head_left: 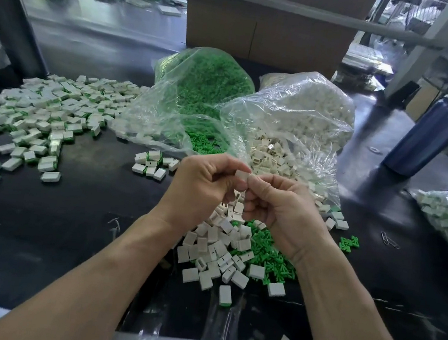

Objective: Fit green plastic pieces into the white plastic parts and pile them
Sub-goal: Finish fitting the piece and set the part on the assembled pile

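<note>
Head view: bare dark table (68,235) lies open at near left, between the finished pile (43,116) and the loose parts (224,249). Behind, one clear bag (199,82) holds green pieces, another bag (303,114) white parts. Left hand (203,187) and right hand (277,207) meet, fingers curled, both pinching one white part (242,175) at the fingertips.

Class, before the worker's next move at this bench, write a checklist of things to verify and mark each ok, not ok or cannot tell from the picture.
1. White part held: ok, the left hand and right hand both pinch it.
2. Green piece seated in it: cannot tell, fingers hide that end.
3. Loose green pieces near: ok, under the right wrist.
4. Loose white parts near: ok, heaped below the hands.
5. Finished pile has room: ok, table beside it is bare.
6. Supply bags open: ok, green bag and white bag spill toward the hands.
</note>
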Motion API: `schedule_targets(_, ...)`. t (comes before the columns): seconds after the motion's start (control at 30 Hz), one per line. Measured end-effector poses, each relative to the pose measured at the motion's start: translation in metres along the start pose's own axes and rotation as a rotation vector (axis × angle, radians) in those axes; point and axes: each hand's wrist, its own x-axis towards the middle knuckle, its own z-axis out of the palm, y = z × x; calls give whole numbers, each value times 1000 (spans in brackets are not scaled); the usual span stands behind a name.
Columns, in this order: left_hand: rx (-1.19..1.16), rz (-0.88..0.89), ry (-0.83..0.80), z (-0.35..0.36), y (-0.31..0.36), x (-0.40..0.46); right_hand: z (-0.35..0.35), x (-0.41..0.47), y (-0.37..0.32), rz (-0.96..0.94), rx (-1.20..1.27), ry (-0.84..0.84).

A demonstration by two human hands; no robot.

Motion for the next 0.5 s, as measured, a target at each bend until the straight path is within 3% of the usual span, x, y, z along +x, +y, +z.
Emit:
schedule_targets(0.1,-30,-44,-28,2,1,0,-4,0,-1,-22,-24,63)
schedule_targets(0.23,-40,-81,-45,4,2,1,-3,4,2,-166,-240,191)
schedule_targets(0.4,-21,-103,65,7,2,1,3,4,8,-277,-373,216)
schedule_targets(0.5,12,-117,82,7,2,1,5,5,8,-253,-324,198)
